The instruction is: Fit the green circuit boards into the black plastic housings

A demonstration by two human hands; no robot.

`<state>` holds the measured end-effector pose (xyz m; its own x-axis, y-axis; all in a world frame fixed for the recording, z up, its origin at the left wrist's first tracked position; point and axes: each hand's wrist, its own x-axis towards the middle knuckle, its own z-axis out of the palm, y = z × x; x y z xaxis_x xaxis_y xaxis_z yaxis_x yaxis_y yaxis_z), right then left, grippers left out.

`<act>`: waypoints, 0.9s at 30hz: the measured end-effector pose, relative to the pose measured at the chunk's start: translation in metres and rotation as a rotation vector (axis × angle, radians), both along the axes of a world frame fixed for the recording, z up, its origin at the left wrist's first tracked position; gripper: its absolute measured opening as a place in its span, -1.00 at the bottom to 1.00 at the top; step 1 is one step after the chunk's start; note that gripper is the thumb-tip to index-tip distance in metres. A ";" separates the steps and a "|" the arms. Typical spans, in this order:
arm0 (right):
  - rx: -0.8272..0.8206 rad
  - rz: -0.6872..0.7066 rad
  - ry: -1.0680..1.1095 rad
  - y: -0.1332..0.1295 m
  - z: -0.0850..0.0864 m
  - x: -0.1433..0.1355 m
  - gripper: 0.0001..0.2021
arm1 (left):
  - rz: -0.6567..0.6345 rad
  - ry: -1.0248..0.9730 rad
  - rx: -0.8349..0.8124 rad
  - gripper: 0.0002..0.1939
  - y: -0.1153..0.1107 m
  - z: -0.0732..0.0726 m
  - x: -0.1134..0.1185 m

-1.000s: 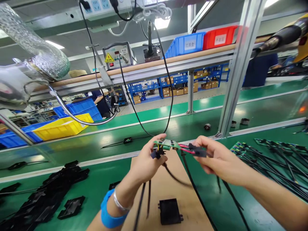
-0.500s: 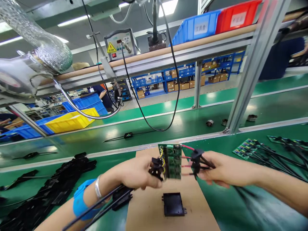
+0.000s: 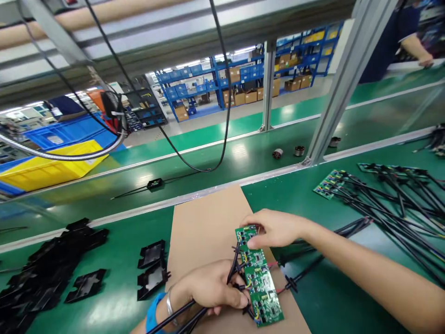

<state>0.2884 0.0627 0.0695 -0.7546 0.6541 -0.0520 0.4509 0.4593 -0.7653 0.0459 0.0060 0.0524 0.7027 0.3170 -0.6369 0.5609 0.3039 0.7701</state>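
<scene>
A long green circuit board (image 3: 260, 278) with several wired sections is held over the brown cardboard sheet (image 3: 205, 218), its component side up. My left hand (image 3: 219, 287) is closed around the black cables (image 3: 187, 315) at the board's left edge, the thumb near its lower part. My right hand (image 3: 274, 228) pinches the board's upper end between thumb and fingers. Red wires and black cables with a black cable clip (image 3: 291, 283) run off the board's right side. The fingertips of my right hand are partly hidden behind the board.
Black plastic housings (image 3: 153, 269) lie left of the cardboard, beside a large heap of them (image 3: 45, 264). More wired boards (image 3: 330, 183) lie at the right. Metal posts (image 3: 347, 88) and a hanging black cable (image 3: 227, 93) stand beyond the bench. A co-worker's arm (image 3: 413, 46) shows at top right.
The circuit board has turned flat and come lower and nearer. My right hand has moved from the cables to the board's upper end. The view has tilted down; the single housing on the cardboard no longer shows.
</scene>
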 end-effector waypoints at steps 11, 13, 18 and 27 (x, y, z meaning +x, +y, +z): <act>0.039 -0.055 0.067 -0.021 -0.026 -0.005 -0.89 | 0.048 0.065 0.079 -0.78 -0.013 -0.004 0.005; -0.064 0.005 0.033 -0.021 -0.023 -0.004 -0.78 | 0.046 0.087 0.127 -0.78 -0.015 -0.002 0.006; 0.064 -0.017 0.034 -0.039 -0.024 -0.005 -0.88 | -0.051 0.060 0.409 -0.78 -0.017 0.007 0.008; -0.077 -0.108 -0.099 -0.060 -0.034 0.002 -0.69 | -0.001 0.137 0.572 -0.51 -0.027 0.006 0.014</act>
<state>0.2901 0.0027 0.0356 -0.6689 0.7222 -0.1762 0.5697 0.3458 -0.7456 0.0594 -0.0209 0.0587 0.6267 0.6364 -0.4497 0.6667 -0.1391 0.7322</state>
